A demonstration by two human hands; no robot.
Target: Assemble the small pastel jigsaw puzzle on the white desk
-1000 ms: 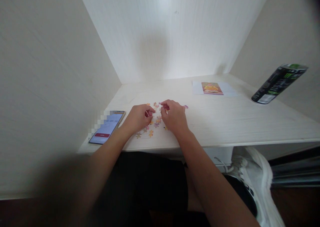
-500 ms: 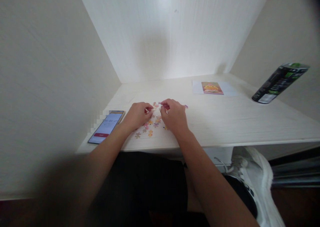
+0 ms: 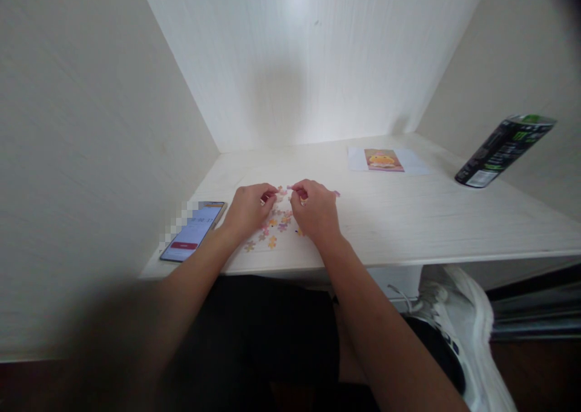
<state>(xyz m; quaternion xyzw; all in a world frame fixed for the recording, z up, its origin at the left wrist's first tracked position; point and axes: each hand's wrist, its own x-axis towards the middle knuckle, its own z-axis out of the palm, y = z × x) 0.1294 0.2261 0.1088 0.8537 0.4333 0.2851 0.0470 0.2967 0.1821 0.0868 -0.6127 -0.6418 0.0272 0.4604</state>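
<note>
so your left hand (image 3: 249,209) is curled over the left side of the jigsaw pieces (image 3: 272,242), thumb and forefinger bent toward each other, but i can't tell if you're actually pinching one. your right hand (image 3: 318,209) is just across from it, fingers curled the same way, with a small purple piece (image 3: 289,187) right at the forefinger tip. touching or just beside it, can't tell, too tiny. the rest of the pieces are loose on the white worktop (image 3: 408,218), mostly between your hands and toward the near edge, and one more purple bit (image 3: 336,193) pokes out past your right knuckles. you've got your phone (image 3: 195,230) lying by your left forearm, a printed picture (image 3: 384,160) on white paper (image 3: 415,161) farther back, and a black can (image 3: 503,152) over on the right.
</note>
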